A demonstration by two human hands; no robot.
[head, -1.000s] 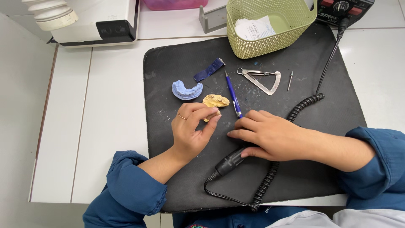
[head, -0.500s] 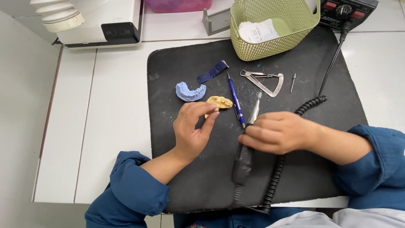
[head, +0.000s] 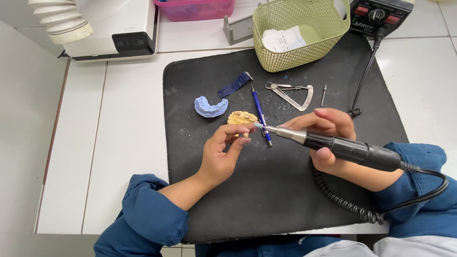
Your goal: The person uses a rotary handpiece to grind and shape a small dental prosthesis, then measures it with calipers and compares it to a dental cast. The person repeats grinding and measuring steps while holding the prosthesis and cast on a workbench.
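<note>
- A small yellowish plaster dental cast (head: 242, 118) is pinched in the grip of the left hand (head: 223, 153), thumb and fingers closed on its near edge, over the black rubber mat (head: 266, 200).
- A black and silver rotary handpiece (head: 342, 146) is held pen-style by the right hand (head: 328, 138), fingers wrapped tight round its barrel; the tip is pointed at the cast, touching or just short of it, cannot be told.
- A black coiled cord (head: 342, 202) is seen running from the handpiece rear across the mat.
- A blue dental impression piece (head: 210, 106) is laid just left of the cast, apart from it.
- A blue pen (head: 261, 114) is laid just right of the cast; a dark blue strip (head: 234, 85) lies above it.
- A metal caliper (head: 293, 93) and a small bur (head: 323, 94) are laid further right on the mat.
- A green mesh plastic basket (head: 304, 47) with papers inside is set at the mat's far edge.
- The mat is laid on a white counter (head: 124, 143).
</note>
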